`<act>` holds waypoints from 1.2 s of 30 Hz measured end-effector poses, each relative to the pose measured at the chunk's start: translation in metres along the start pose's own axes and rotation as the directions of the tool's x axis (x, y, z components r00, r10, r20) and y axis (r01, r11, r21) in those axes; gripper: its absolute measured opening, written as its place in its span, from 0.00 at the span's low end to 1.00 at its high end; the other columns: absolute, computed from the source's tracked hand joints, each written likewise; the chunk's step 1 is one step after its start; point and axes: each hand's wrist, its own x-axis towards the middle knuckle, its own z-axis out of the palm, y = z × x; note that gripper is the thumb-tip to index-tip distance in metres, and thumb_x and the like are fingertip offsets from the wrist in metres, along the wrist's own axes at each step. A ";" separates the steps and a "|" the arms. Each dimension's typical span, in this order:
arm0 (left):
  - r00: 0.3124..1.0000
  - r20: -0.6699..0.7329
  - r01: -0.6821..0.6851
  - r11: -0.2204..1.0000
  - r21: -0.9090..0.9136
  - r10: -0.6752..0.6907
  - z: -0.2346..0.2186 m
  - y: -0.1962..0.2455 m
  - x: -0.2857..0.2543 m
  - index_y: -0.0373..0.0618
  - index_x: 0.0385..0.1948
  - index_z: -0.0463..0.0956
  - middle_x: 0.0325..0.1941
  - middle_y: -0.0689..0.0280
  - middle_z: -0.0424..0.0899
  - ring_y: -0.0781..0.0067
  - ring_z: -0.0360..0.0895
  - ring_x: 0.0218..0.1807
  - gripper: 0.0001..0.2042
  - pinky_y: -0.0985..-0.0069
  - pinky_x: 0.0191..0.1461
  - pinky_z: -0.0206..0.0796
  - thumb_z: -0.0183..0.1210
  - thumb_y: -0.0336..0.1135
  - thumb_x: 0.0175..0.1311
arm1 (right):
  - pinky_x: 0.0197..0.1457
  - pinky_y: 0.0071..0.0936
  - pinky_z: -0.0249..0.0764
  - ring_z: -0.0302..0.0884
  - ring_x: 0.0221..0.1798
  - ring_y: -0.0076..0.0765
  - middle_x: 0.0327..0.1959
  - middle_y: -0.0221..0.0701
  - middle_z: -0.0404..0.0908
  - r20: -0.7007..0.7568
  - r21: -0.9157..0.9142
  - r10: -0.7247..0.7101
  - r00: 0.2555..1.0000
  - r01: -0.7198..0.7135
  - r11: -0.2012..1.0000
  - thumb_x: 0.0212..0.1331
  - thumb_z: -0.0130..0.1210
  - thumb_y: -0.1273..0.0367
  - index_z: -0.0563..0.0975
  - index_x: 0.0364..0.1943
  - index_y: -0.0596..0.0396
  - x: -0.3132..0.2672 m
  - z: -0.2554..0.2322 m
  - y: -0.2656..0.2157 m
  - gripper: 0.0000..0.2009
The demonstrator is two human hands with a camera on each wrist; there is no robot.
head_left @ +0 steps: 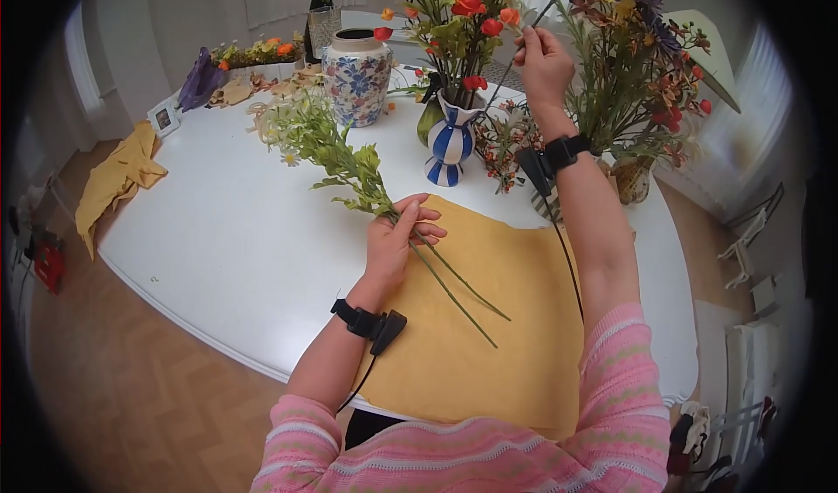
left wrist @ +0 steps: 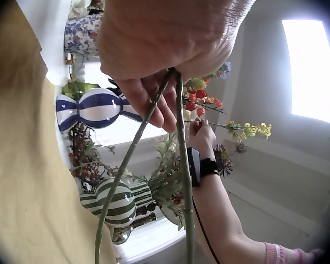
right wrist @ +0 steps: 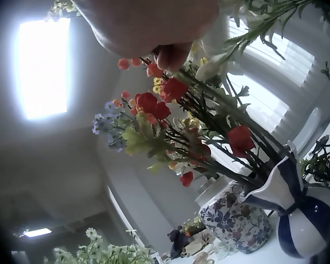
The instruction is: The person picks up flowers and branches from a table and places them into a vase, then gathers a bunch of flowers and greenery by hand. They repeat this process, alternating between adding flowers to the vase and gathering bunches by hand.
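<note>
My left hand (head_left: 391, 247) holds a bunch of white daisies (head_left: 327, 139) with green leaves. Their two long bare stems (head_left: 458, 296) spread out below the hand, over a yellow sheet (head_left: 489, 371). Raised at the right, my right hand (head_left: 547, 69) pinches a long thin stem (head_left: 500, 82) that slants down towards the blue-and-white striped vase (head_left: 451, 139). Small yellow blossoms (left wrist: 256, 130) extend beyond that hand in the left wrist view. Red and orange flowers (right wrist: 148, 104) fill the striped vase and stand close below the right hand in the right wrist view.
A white jar with a blue floral pattern (head_left: 358, 78) stands behind the striped vase. To the right are a green-striped vase (left wrist: 114, 202) and a tall mixed bouquet (head_left: 611, 82). Crumpled yellow paper (head_left: 122, 174) hangs over the table's left edge, near a small picture frame (head_left: 163, 117).
</note>
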 end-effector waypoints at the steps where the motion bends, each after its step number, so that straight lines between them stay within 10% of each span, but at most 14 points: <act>1: 1.000 0.001 0.000 1.000 0.002 0.000 0.000 0.000 0.000 0.35 0.56 0.70 0.38 0.62 0.82 0.69 0.84 0.34 0.19 0.77 0.36 0.74 0.49 0.41 0.74 | 0.24 0.18 0.72 0.76 0.20 0.15 0.22 0.24 0.82 -0.019 -0.013 -0.013 1.000 0.012 1.000 0.66 0.56 0.65 0.81 0.33 0.59 0.003 0.004 0.000 0.11; 9: 1.000 0.000 0.012 1.000 0.013 -0.012 0.002 0.002 -0.001 0.35 0.55 0.70 0.38 0.63 0.82 0.71 0.84 0.34 0.18 0.78 0.36 0.73 0.48 0.41 0.74 | 0.24 0.22 0.73 0.79 0.19 0.20 0.19 0.28 0.82 -0.014 -0.083 -0.079 0.997 0.077 0.994 0.65 0.55 0.64 0.82 0.32 0.58 0.021 0.015 0.016 0.12; 14: 1.000 -0.004 0.012 1.000 0.023 -0.011 0.002 0.001 -0.001 0.36 0.55 0.71 0.39 0.63 0.82 0.71 0.84 0.34 0.18 0.78 0.36 0.72 0.49 0.42 0.74 | 0.29 0.27 0.75 0.81 0.20 0.27 0.18 0.30 0.82 0.109 -0.218 0.228 0.967 -0.201 0.955 0.61 0.56 0.62 0.83 0.32 0.56 -0.005 0.015 0.053 0.12; 23: 1.000 -0.012 0.016 0.999 0.032 -0.016 0.004 0.002 -0.003 0.37 0.54 0.71 0.38 0.63 0.82 0.72 0.83 0.33 0.18 0.79 0.36 0.71 0.49 0.43 0.74 | 0.46 0.42 0.76 0.81 0.41 0.53 0.32 0.43 0.84 0.288 -0.765 0.455 0.843 -0.083 0.638 0.53 0.57 0.60 0.86 0.35 0.47 -0.045 0.005 0.061 0.12; 36: 1.000 -0.010 0.018 0.999 0.041 -0.018 0.004 -0.001 -0.002 0.35 0.54 0.71 0.37 0.63 0.81 0.72 0.83 0.32 0.19 0.79 0.35 0.70 0.50 0.43 0.73 | 0.48 0.44 0.75 0.81 0.40 0.55 0.33 0.45 0.84 0.323 -0.765 0.473 0.820 -0.068 0.641 0.51 0.58 0.57 0.86 0.33 0.52 -0.051 0.006 0.060 0.14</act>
